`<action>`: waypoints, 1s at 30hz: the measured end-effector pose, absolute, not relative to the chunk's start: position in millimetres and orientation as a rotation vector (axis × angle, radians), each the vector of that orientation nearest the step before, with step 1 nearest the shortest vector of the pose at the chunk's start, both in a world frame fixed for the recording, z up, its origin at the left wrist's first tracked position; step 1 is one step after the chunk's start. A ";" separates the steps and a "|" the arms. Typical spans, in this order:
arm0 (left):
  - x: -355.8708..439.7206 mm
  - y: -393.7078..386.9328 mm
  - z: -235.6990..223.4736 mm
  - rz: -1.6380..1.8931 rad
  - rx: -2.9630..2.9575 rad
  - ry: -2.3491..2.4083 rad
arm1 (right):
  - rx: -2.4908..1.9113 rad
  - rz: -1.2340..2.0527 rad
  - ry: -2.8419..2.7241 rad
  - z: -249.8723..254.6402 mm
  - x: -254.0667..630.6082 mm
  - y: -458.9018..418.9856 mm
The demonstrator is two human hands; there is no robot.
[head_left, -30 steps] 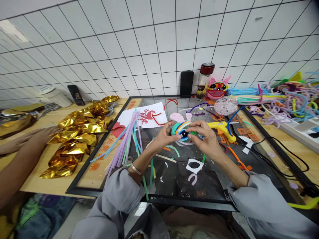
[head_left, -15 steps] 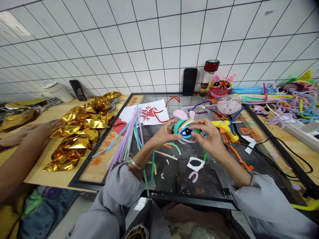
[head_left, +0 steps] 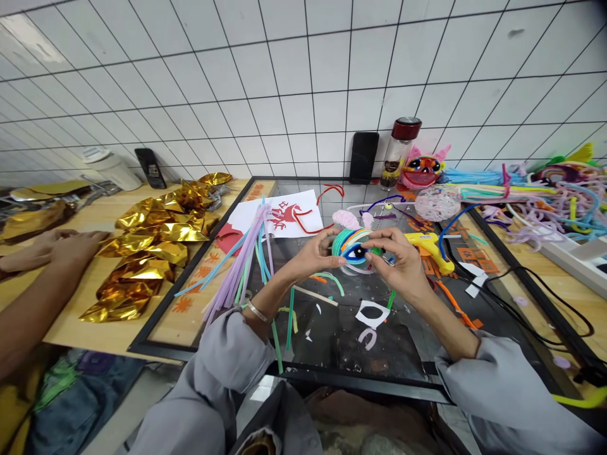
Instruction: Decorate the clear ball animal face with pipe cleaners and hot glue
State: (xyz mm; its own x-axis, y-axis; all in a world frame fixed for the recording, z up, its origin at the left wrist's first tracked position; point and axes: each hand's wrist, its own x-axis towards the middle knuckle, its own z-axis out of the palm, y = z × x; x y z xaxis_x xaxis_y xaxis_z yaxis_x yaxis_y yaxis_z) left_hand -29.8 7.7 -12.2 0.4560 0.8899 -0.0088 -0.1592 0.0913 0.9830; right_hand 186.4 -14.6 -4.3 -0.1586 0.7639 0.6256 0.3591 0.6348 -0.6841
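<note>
Between my two hands, above the dark glass panel (head_left: 313,341), is a rounded pipe-cleaner mask (head_left: 345,241) with green, orange and blue strips, pink ears and a blue-rimmed eye. My left hand (head_left: 315,256) grips its left side, thumb near the eye. My right hand (head_left: 396,259) pinches at the right edge of the eye, fingertips touching it; whether a small piece sits between them I cannot make out. Below lie a white paper piece with an oval hole (head_left: 372,314) and a lilac curved strip (head_left: 367,339).
Left of my hands lies a bunch of lilac and blue pipe cleaners (head_left: 244,265). A yellow glue gun (head_left: 429,249) with a black cord lies at right. Behind stand a phone (head_left: 363,157), a glass bottle (head_left: 395,158) and a finished pink mask (head_left: 423,167). Another person's hands (head_left: 61,249) rest beside gold foil (head_left: 137,268).
My hands stay at nearly the same place on the mask. The view has shifted slightly. At the left, the other person's hands have moved closer together.
</note>
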 end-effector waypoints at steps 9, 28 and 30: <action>-29.3 6.0 -9.3 0.884 1.220 0.785 | -0.897 0.440 -1.779 -4.0 186.4 -14.6; -27.7 3.6 -9.1 0.886 1.259 0.805 | -0.860 0.401 -1.795 -6.8 186.1 -14.5; -26.0 2.0 -8.6 0.902 1.258 0.830 | -0.863 0.397 -1.798 -6.9 186.1 -14.5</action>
State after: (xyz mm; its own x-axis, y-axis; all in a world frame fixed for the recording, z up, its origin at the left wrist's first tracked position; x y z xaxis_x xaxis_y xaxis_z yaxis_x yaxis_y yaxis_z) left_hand -26.0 2.0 -8.6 0.4228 0.9058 -0.0286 -0.1034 0.0796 0.9915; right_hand 186.1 -14.5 -6.9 -0.1861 0.7176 0.6712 0.3683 0.6842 -0.6294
